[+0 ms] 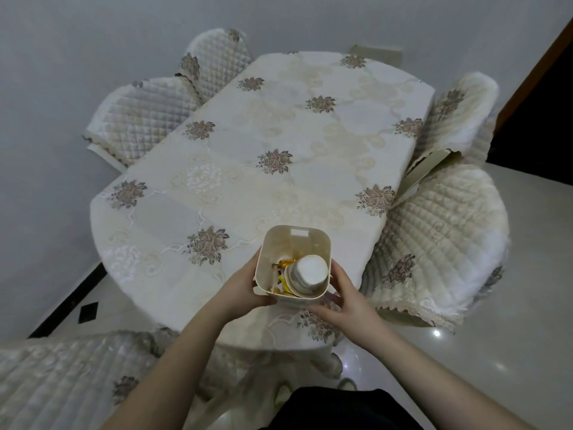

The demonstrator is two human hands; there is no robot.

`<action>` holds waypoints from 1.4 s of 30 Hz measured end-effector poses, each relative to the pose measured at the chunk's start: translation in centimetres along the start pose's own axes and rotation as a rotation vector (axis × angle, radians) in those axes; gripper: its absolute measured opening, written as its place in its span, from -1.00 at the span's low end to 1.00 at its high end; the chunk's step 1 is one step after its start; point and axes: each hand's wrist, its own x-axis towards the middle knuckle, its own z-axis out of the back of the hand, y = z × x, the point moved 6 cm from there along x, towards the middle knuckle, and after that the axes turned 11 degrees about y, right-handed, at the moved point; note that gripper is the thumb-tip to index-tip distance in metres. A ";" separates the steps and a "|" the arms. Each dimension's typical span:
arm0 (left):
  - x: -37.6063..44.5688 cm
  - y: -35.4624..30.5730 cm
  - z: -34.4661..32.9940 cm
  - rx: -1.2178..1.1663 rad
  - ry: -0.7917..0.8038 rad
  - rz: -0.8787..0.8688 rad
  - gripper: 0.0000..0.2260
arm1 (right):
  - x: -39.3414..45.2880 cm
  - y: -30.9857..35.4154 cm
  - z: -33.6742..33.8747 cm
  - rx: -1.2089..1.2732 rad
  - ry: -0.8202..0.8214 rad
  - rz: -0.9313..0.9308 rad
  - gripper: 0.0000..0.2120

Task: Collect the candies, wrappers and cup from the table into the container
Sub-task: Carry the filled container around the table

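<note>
A cream container at lower centre looks like smooth matt plastic. Inside it, a white cup looks like matt paper, beside shiny yellow wrappers. The table wears embroidered cloth. Chairs around it have quilted fabric covers. The floor at lower right is glossy tile.

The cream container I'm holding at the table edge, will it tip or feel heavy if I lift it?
The container is tall and narrow, so a sideways push could tip it. It probably lifts light: only a paper cup and wrappers show inside. Its smooth walls may be slippery, so both hands seem sensible.
</note>
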 end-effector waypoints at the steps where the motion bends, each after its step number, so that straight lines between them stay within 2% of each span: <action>1: 0.4 0.2 0.2 0.010 0.010 0.012 0.02 | 0.2 -0.1 -0.1 0.017 0.011 0.001 -0.12; 6: 1.2 1.3 0.4 0.047 0.060 0.048 0.01 | 0.6 -1.2 0.4 0.107 0.014 -0.011 -0.20; 10: 0.8 2.2 0.2 0.064 -0.003 0.032 -0.15 | 0.3 -2.7 1.2 0.222 -0.085 -0.099 -0.39; 12: 0.0 2.8 -0.3 -0.068 -0.088 0.038 -0.26 | 0.1 -3.3 1.3 0.331 -0.127 -0.137 -0.53; 15: -1.2 3.5 -1.3 -0.423 -0.260 0.056 -0.52 | 0.3 -3.4 1.0 0.504 -0.153 -0.183 -0.61; 18: -1.3 3.1 -2.5 -0.627 -0.296 0.049 -0.68 | 0.8 -3.2 0.7 0.584 -0.149 -0.195 -0.66; 24: 0.3 1.6 -1.5 -0.740 -0.254 0.042 -0.63 | 1.3 -3.3 -0.4 0.650 -0.131 -0.211 -0.69; 31: 1.3 1.5 -0.5 -0.710 -0.229 0.052 -0.63 | 1.6 -2.6 -1.0 0.614 -0.088 -0.226 -0.75; 42: 0.3 2.3 -1.1 -0.702 -0.183 0.101 -0.62 | 1.2 -2.2 -0.8 0.588 -0.123 -0.225 -0.81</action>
